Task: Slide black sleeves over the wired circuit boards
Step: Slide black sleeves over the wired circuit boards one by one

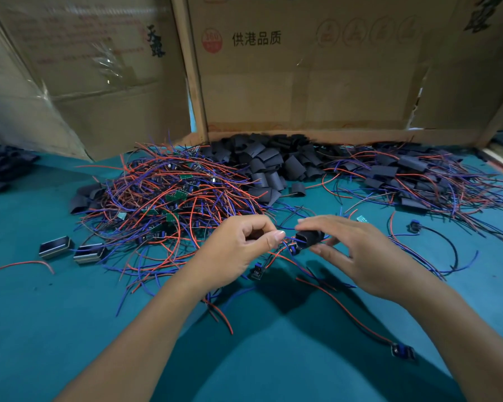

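head view, bench level. the left hand [246, 246] has its fingers curled, thumb and forefinger pinching the red and blue wires [285, 242] of one board just where they leave the black sleeve [309, 237]. the right hand [357, 256] holds that sleeve between thumb and fingertips, its other fingers loosely spread. the step in hand appears to be the threading of one sleeve along the leads; the circuit board itself is hidden, probably inside or behind the sleeve, and this cannot be settled from the view. the next move calls for a steady pull on the wires against a light push on the sleeve, keeping its mouth open so the board's edges do not catch.

materials: the sleeve is a short, matt black, flattened tube, soft enough to crease. the stock of empty sleeves [269, 165] lies at the back against the cardboard wall [302, 91]. the unsleeved boards [169, 195], small green rectangles, lie tangled in thin glossy wire to the left; the sleeved units [410, 175] are heaped to the right. the table cover [70, 314] is smooth teal sheet.
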Action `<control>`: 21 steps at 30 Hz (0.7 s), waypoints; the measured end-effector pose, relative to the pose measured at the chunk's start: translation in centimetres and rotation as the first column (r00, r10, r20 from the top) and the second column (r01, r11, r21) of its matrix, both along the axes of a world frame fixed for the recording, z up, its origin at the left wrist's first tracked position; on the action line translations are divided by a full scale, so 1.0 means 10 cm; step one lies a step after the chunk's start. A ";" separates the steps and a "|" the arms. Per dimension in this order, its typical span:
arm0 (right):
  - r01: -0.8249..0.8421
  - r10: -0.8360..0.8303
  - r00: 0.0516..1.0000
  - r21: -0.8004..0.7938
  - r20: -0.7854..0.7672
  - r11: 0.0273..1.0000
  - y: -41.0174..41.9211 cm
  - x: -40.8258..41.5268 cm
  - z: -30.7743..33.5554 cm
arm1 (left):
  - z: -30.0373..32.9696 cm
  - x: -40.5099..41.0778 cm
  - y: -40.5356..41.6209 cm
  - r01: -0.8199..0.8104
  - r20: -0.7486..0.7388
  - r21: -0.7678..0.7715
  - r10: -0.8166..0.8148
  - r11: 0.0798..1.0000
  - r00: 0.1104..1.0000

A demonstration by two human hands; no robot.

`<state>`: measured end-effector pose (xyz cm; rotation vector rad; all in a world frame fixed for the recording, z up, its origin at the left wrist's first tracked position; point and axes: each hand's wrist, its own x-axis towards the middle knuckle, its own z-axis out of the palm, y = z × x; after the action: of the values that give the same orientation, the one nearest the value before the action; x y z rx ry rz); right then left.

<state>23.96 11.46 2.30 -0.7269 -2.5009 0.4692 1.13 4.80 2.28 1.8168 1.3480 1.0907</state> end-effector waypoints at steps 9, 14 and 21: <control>0.022 -0.021 0.999 -0.005 0.024 1.000 -0.03 -0.01 0.00 | -0.05 -0.01 0.03 -0.035 -0.014 0.018 0.035 0.999 0.999; 0.102 -0.129 0.983 0.195 0.128 0.976 -0.14 -0.17 -0.07 | -0.14 0.13 0.03 -0.054 -0.116 0.060 0.060 0.997 0.991; 0.137 -0.161 0.972 0.142 0.172 0.980 -0.19 -0.24 -0.09 | -0.15 0.17 0.01 -0.052 -0.168 -0.026 0.047 0.998 0.985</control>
<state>21.54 9.57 1.41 -0.9347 -2.5907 0.1914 2.83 4.93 0.83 1.8966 1.5057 0.9550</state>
